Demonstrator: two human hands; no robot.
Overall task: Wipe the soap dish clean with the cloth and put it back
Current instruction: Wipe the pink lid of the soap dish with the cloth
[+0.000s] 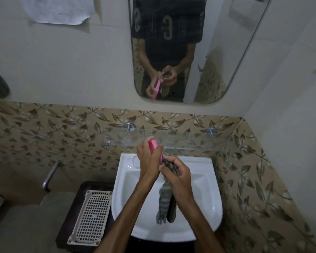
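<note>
I've got the pink dish (154, 146) up on edge over the sink (199, 179), my left hand (148, 161) wrapped round it, fingers curled over the back and thumb side clamped on the rim. My right hand (177, 170) pinches the striped cloth (164, 203) up near the dish's lower edge, fingers curled round a bunched bit of it, the rest dangling down into the bowl. Here's the worry: the dish is probably slick with soap film, and I'm holding it tilted, so if I rub hard with the cloth it could squirt out of my grip and drop onto the porcelain below. The mirror (226, 70) shows the same thing from the front: dish edge-on, cloth hand right against it. Another risk is the long tail of cloth; it hangs low in the sink, and if it drags through any water there, I'd guess it gets soggy and smears rather than wipes. The glass shelf (190, 138) sits just behind my left hand, very near the top of the dish, so a big wiping stroke upward could knock it. I can't see the inside of the dish from here, so I can't tell how much grime is left. The white basket (91, 216) sits off to the left, well apart.
</note>
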